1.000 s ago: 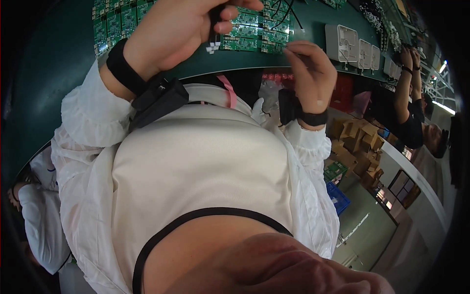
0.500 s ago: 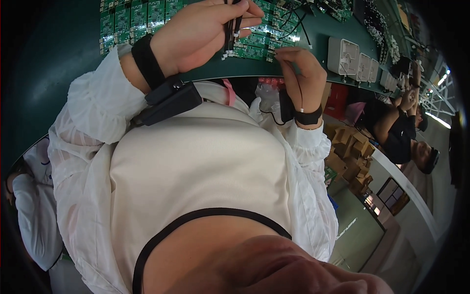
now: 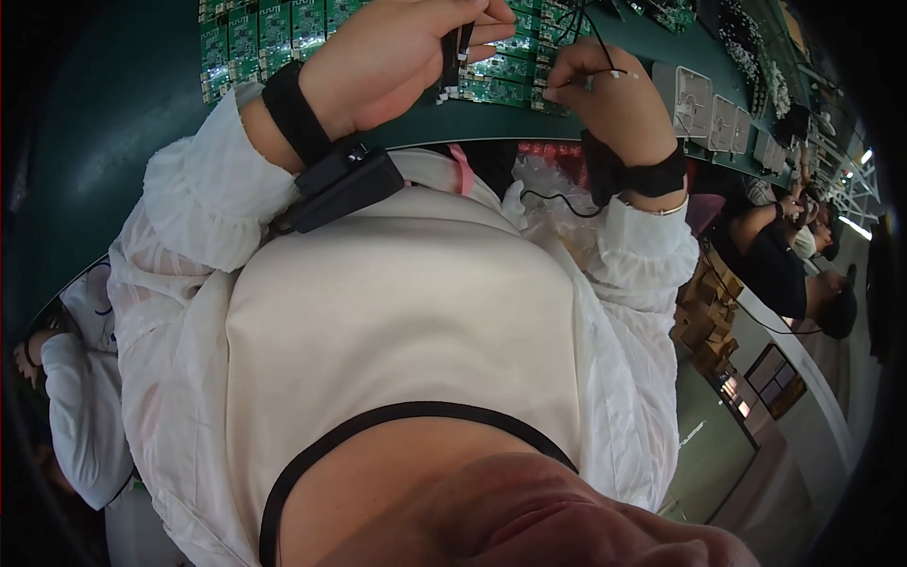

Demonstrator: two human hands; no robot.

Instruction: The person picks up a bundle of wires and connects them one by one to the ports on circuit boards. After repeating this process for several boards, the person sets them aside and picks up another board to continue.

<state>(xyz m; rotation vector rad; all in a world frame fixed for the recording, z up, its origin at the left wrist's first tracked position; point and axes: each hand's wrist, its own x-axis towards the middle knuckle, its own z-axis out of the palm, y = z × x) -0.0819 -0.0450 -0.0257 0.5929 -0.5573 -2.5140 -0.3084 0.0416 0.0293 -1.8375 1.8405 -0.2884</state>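
Note:
My left hand is closed round a bundle of black cables whose small white plugs hang down at its lower end. Beneath it, on the dark green table, lie rows of green circuit boards. My right hand is bent with fingertips pinched together at the near right edge of these boards; whatever is between them is too small to make out. A thin black wire with white plugs lies across the back of that hand. Both wrists carry black straps.
More green circuit boards lie to the left. On the right stand several white plastic housings in a row. A clear plastic bag hangs below the table edge. Other people sit at the far right and far left; cardboard boxes are behind.
My right hand has moved a little to the right and turned, its back now under the black wire. My left hand keeps hold of the cables, and the whole view has shifted slightly.

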